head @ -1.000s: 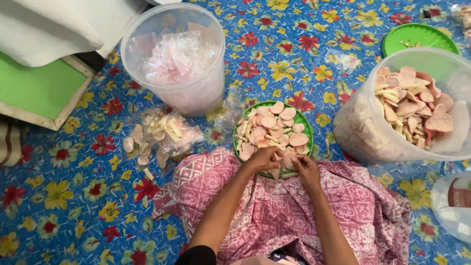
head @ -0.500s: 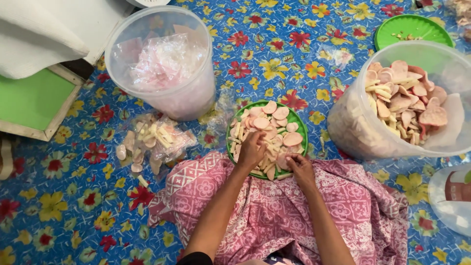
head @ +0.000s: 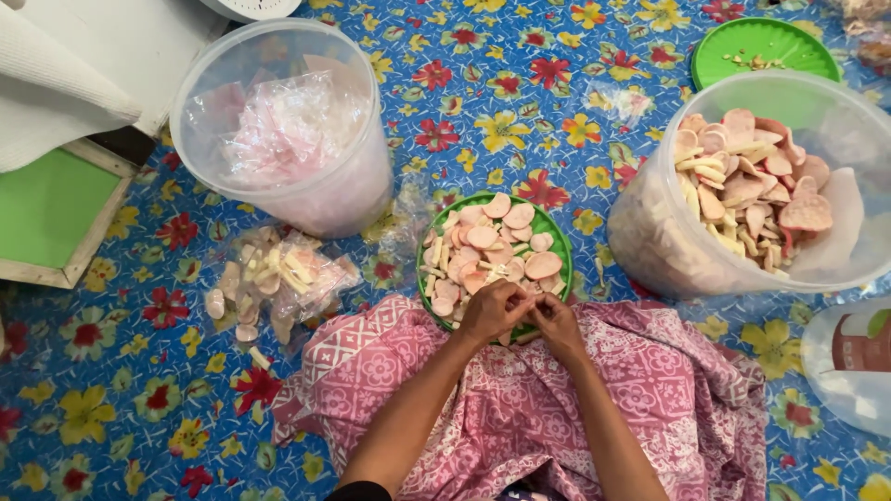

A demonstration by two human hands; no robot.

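Light was bright, even and diffuse, casting only faint shadows. Focus was sharp throughout, with soft glare on the clear tubs (head: 278,130) and slight bending at the edges.

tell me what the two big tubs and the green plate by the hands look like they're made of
Both tubs, the left tub and the right tub, look like thin frosted plastic: their contents show hazily through the walls. The green plate seems to be glossy moulded plastic, judging by its even bright colour and smooth rim, though enamelled metal can't be ruled out.

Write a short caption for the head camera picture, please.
Both hands, left hand and right hand, meet over a green plate of pink crackers.
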